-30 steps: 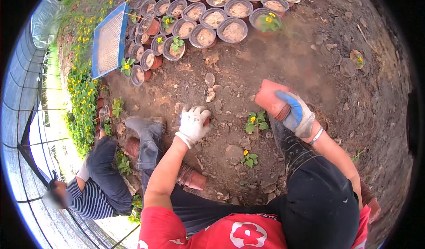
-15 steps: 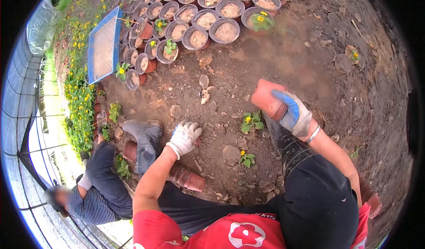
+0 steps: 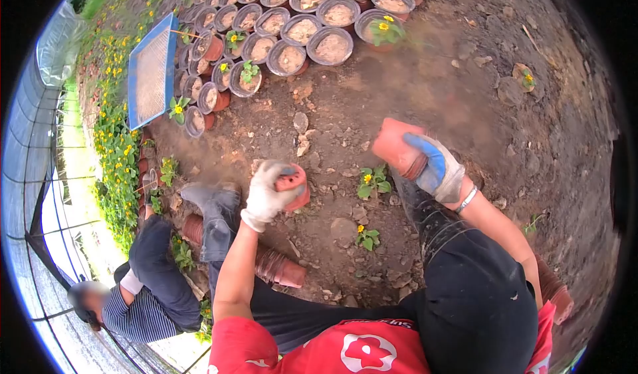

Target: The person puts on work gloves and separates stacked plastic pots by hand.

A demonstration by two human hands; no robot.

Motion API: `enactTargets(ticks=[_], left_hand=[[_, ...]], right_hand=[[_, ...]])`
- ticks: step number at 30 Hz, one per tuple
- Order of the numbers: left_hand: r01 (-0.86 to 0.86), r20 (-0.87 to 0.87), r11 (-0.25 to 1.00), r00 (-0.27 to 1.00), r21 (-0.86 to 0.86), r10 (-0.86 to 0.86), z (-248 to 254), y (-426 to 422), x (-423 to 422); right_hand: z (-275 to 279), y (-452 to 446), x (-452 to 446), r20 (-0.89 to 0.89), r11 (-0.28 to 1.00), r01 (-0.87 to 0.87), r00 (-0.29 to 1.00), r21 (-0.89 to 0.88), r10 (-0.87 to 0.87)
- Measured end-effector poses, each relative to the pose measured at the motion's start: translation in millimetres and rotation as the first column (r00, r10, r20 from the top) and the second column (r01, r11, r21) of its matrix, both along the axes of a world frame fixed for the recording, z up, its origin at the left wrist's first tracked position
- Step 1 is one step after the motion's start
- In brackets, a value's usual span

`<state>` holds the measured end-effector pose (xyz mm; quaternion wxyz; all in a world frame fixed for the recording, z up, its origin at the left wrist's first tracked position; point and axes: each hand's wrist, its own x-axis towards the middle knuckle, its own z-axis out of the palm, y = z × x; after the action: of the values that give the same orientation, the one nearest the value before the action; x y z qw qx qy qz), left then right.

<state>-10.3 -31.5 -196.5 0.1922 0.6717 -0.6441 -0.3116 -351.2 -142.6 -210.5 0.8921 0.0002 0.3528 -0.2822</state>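
In a white glove, my left hand (image 3: 269, 196) grips a reddish-brown plastic plant pot (image 3: 296, 189), its base with drain holes showing. The pot is above the bare soil in front of my boot. My right hand (image 3: 444, 173), in a white and blue glove, is wrapped round a stack of nested plant pots (image 3: 395, 146) held on its side. The two hands are apart. Between and below them, small yellow-flowered plants (image 3: 373, 182) grow from the soil.
Several rows of soil-filled pots (image 3: 330, 46) stand ahead, beside a blue-framed mesh screen (image 3: 151, 71). More nested pots lie by my left leg (image 3: 287, 271) and right hip (image 3: 559, 301). Another person (image 3: 147, 307) sits at left near a flower bed (image 3: 118, 194).
My left hand has risen slightly and turned, bringing the pot in its fingers into plain view. My right hand keeps its stack almost in place.
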Motion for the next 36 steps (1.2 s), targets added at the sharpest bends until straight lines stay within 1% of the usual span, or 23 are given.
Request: enactTargets(ticks=[2, 3, 5, 6, 7, 8, 9, 10, 11, 12, 13, 15, 19, 21, 22, 24, 25, 26, 27, 31, 33, 34, 36], left_hand=[[-0.253, -0.38, 0.966, 0.89, 0.052, 0.253, 12.0, -7.5, -0.7], [-0.405, -0.596, 0.897, 0.681, 0.178, 0.426, 15.2, -11.5, -0.9], [-0.454, -0.61, 0.867, 0.633, 0.205, 0.476, 17.2, -21.4, -5.8], [-0.395, -0.334, 0.916, 0.875, -0.076, 0.35, 14.7, -26.2, -8.4], [-0.223, 0.024, 0.924, 0.97, -0.311, 0.242, 10.8, -30.8, -13.6], [-0.441, -0.408, 0.878, 0.848, -0.186, 0.339, 4.9, -33.1, -24.6], [-0.437, -0.413, 0.882, 0.846, -0.177, 0.337, 5.6, -37.7, -35.2], [-0.54, -0.546, 0.831, 0.739, -0.132, 0.394, 7.6, -44.7, -43.5], [-0.632, -0.662, 0.771, 0.611, -0.077, 0.434, 8.1, -51.7, -50.5], [-0.642, -0.707, 0.765, 0.568, -0.059, 0.422, 4.2, -55.8, -56.5], [-0.631, -0.674, 0.772, 0.603, -0.075, 0.428, -6.5, -58.5, -54.6], [-0.625, -0.796, 0.781, 0.476, -0.007, 0.374, -8.0, -63.9, -66.0], [-0.68, -0.823, 0.733, 0.403, 0.023, 0.4, -9.8, -71.2, -88.7], [-0.725, -0.84, 0.688, 0.349, 0.039, 0.415, -11.4, -73.0, -95.2], [-0.724, -0.84, 0.689, 0.349, 0.039, 0.415, -15.4, -73.5, -96.9], [-0.723, -0.845, 0.689, 0.34, 0.046, 0.413, -22.2, -75.1, -101.5], [-0.723, -0.845, 0.689, 0.34, 0.045, 0.413, -26.2, -73.5, -108.2], [-0.683, -0.849, 0.723, 0.318, 0.103, 0.422, -25.8, -72.4, -120.4], [-0.639, -0.852, 0.753, 0.296, 0.16, 0.432, -26.3, -70.7, -131.7], [-0.536, -0.854, 0.817, 0.303, 0.214, 0.423, -25.0, -65.0, -153.5], [-0.501, -0.863, 0.825, 0.262, 0.261, 0.432, -29.4, -64.4, -149.2], [-0.501, -0.863, 0.825, 0.26, 0.263, 0.433, -31.5, -63.3, -149.5], [-0.489, -0.858, 0.846, 0.319, 0.214, 0.402, -30.1, -63.2, -150.2]], right_hand=[[2.3, 1.6, 2.2, -0.036, 1.0, -0.009, 0.999, -0.029, 0.008], [3.5, 1.0, 4.7, -0.066, 0.997, -0.028, 0.998, -0.068, 0.023], [4.5, 0.0, 8.3, -0.061, 0.999, -0.027, 0.998, -0.04, 0.025], [4.9, -0.8, 9.1, -0.067, 1.0, -0.027, 0.997, -0.011, 0.026], [-4.0, -0.2, 7.5, -0.066, 0.999, -0.027, 0.997, -0.018, 0.026], [-21.1, 3.5, 3.3, -0.241, 0.94, -0.145, 0.968, -0.309, 0.07], [-26.9, 8.4, -0.1, -0.418, 0.791, -0.3, 0.906, -0.533, 0.061], [-29.2, 10.4, -4.3, -0.425, 0.796, -0.301, 0.903, -0.526, 0.062], [-25.6, 7.7, -4.8, -0.249, 0.896, -0.191, 0.964, -0.401, 0.093], [-20.9, 4.2, -3.7, -0.061, 0.964, -0.1, 0.994, -0.248, 0.088], [-13.2, 4.3, -0.8, -0.062, 0.962, -0.101, 0.994, -0.252, 0.088], [0.3, 9.7, 2.4, -0.164, 0.837, -0.097, 0.986, -0.538, 0.009], [-21.3, 10.2, -4.8, -0.266, 0.725, -0.198, 0.964, -0.66, 0.021], [-19.9, 11.1, -5.5, -0.377, 0.359, -0.322, 0.921, -0.876, -0.094], [-16.9, 11.3, -5.0, -0.378, 0.36, -0.322, 0.921, -0.876, -0.095], [-3.1, 9.6, -0.6, -0.169, 0.877, -0.106, 0.985, -0.469, 0.029], [-8.9, 10.9, -1.1, -0.169, 0.877, -0.106, 0.985, -0.469, 0.029], [-19.9, 13.1, -1.9, -0.272, 0.573, -0.202, 0.961, -0.794, -0.039], [-24.0, 13.3, -1.4, -0.332, 0.155, -0.31, 0.932, -0.938, -0.145], [-24.1, 8.7, -2.4, -0.374, 0.206, -0.379, 0.925, -0.902, 0.061], [-24.4, 9.9, -1.0, -0.354, 0.593, -0.384, 0.919, -0.707, 0.174], [-26.9, 10.3, -2.3, -0.355, 0.594, -0.386, 0.918, -0.706, 0.174], [-28.8, 9.7, -3.1, -0.451, 0.401, -0.443, 0.889, -0.802, 0.079]])
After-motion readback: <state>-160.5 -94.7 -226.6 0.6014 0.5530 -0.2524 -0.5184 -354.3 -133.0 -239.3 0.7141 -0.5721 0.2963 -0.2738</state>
